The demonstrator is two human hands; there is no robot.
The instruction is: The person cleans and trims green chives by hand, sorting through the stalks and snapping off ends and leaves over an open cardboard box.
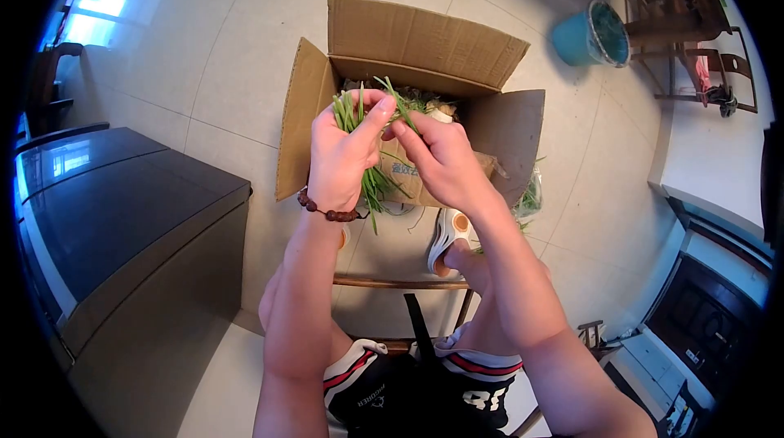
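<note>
In the head view, my left hand (pixel 341 159) is closed around a bunch of long, thin green stalks (pixel 376 186) that look like chives. Their ends stick out above the fingers and hang below the palm. The thumb and fingers of my right hand (pixel 447 159) pinch a few green stalks (pixel 403 108) close to the left thumb. Both hands are over an open cardboard box (pixel 425 40) on the floor, its flaps spread. Green and pale plant scraps (pixel 441 111) lie inside the box, partly hidden by my hands. A beaded bracelet (pixel 327 211) circles my left wrist.
A blue bucket (pixel 581 36) with a plastic liner stands at the back right, near wooden furniture (pixel 678 26). A dark cabinet (pixel 139 226) is close on the left. Right of the box, a clear plastic bag (pixel 531 195) with greens lies beside my foot in a white shoe (pixel 447 242).
</note>
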